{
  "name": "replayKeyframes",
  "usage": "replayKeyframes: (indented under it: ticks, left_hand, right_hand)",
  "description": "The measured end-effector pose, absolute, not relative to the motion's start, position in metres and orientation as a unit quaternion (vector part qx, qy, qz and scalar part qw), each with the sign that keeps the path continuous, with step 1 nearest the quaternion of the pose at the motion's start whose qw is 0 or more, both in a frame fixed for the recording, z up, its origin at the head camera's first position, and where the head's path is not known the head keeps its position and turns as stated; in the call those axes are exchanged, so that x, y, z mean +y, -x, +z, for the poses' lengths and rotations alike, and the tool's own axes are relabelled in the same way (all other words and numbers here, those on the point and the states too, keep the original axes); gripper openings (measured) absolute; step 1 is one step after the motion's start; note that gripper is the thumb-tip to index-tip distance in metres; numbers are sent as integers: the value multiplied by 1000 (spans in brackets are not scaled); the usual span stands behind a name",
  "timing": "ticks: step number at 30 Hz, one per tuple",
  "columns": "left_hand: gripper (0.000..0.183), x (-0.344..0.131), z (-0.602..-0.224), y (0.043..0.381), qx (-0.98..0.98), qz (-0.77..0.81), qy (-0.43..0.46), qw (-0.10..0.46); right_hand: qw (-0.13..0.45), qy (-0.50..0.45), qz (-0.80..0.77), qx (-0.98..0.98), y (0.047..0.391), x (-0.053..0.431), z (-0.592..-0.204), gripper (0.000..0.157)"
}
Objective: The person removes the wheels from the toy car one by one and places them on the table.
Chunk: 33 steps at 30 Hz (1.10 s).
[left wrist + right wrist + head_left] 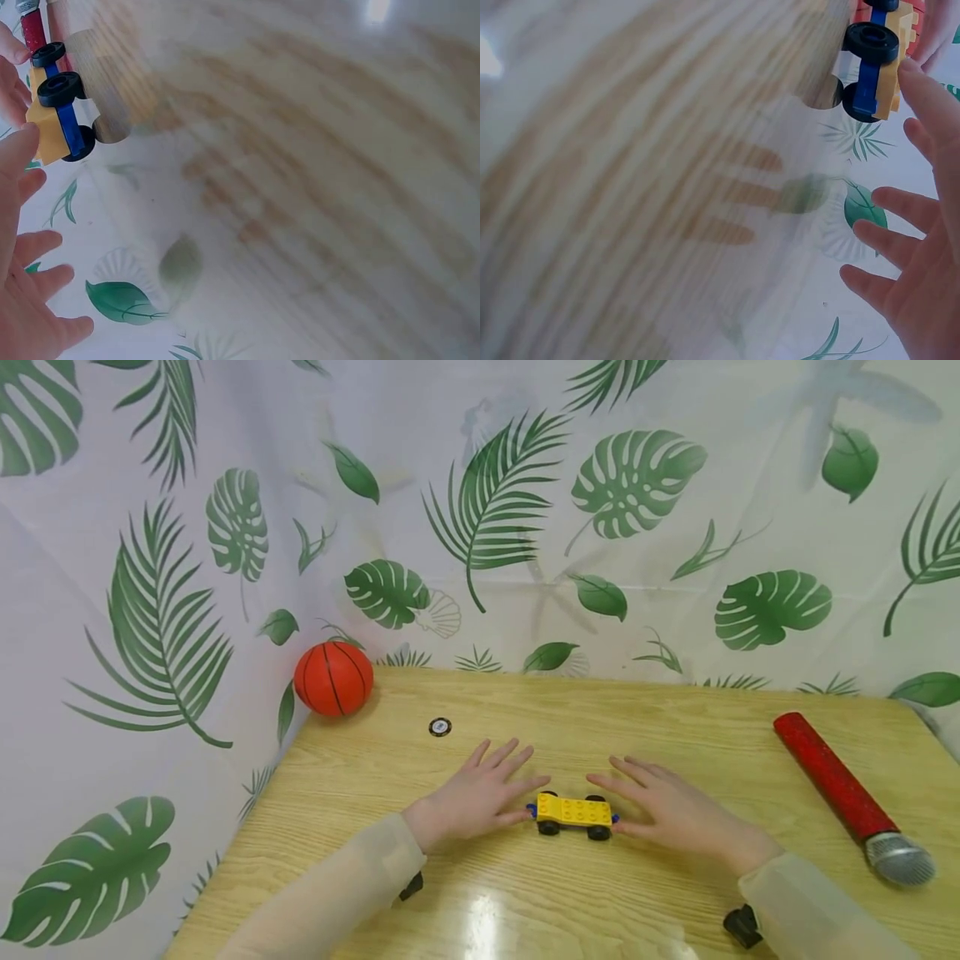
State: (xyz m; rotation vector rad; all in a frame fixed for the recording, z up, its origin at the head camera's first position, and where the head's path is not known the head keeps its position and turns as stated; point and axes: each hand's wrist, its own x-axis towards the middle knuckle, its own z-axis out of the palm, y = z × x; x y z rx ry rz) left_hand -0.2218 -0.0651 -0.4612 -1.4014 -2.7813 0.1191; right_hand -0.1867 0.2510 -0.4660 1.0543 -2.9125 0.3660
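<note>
A small yellow toy car [573, 811] with black wheels, a studded top and blue ends stands on the wooden table between both hands. At its left end is my left hand [476, 797], fingers spread and thumb tip close to the blue hitch. My right hand [671, 806] faces it from the other end, also with fingers spread, its thumb by the right hitch. Whether either thumb touches the car cannot be told. Both wrist views show the car's wheels [61, 90] and its blue underside [868, 86] side-on, beyond the thumbs. Neither hand grips it.
An orange-red toy basketball [333, 678] sits at the table's back left corner. A black-and-white round chip [440, 727] lies beyond the left hand. On the right lies a red-handled microphone [840, 777]. A leaf-patterned cloth [517, 635] hangs behind the table [675, 710].
</note>
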Motion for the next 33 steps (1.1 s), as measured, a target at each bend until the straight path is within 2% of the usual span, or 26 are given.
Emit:
replayKeyframes:
  ticks: [4, 15, 24, 33]
  left_hand:
    - [55, -63, -461, 224, -883, 49, 466, 34]
    - [50, -56, -461, 224, -870, 32, 490, 34]
    - [45, -52, -462, 228, -874, -164, 445, -108]
    - [39, -48, -465, 230, -869, -267, 385, -163]
  right_hand:
    - [12, -352, 112, -929, 189, 251, -467, 64]
    - [-56, -338, 170, -924, 190, 248, -470, 66]
    - [-94, -297, 198, -929, 191, 244, -471, 63]
    - [-106, -280, 213, -930, 193, 244, -473, 62]
